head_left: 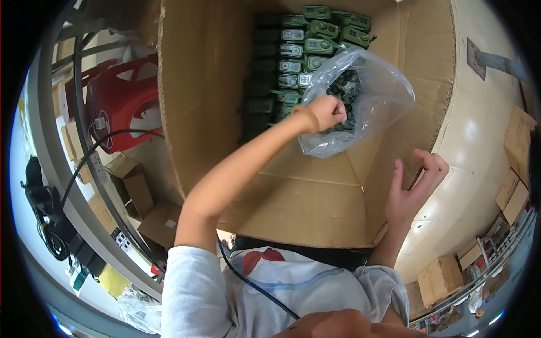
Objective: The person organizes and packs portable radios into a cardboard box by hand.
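Note:
My left hand (326,114), with a tan band at the wrist, is over the mouth of a clear plastic bag (389,84) in a large cardboard box. Its fingers are curled closed; whatever they may hold is hidden. Beneath it, the bag contains many small dark and shiny pieces (346,85), too small to name. Rows of green handheld devices (319,46) with pale grilles and round dials fill the far part of the box. Near the right wall of the cardboard box (304,208), my right hand (416,183) is raised with thumb and fingers apart, holding nothing.
A grey metal rack frame (84,197) stands on the left, beside a red plastic stool (121,101). A black cable (253,284) hangs across my shirt. Small cartons (439,280) lie at the lower right, and a metal leg (501,62) stands at the upper right.

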Demonstrator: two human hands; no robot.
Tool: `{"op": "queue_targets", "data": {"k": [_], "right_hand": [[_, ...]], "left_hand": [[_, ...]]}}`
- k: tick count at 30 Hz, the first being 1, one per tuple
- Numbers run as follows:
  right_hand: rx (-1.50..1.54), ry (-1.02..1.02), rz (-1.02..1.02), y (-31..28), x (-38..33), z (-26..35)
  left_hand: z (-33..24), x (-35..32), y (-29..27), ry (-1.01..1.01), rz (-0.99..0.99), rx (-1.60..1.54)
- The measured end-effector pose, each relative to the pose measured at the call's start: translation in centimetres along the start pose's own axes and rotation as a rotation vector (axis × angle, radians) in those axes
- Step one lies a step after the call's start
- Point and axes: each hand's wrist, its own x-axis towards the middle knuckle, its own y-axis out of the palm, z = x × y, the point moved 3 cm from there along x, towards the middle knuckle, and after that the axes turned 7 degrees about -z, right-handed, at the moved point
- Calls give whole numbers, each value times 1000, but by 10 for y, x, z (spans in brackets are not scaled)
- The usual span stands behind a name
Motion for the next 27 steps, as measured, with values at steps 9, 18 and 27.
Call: {"op": "queue_targets", "data": {"k": [9, 18, 27], "right_hand": [[11, -19, 7, 1, -2, 3], [-36, -21, 58, 5, -5, 3], [-169, 26, 95, 1, -5, 0]], "left_hand": [[28, -68, -110, -605, 326, -571], [195, -78, -121, -758, -699, -564], [181, 8, -139, -417, -800, -1077]]}}
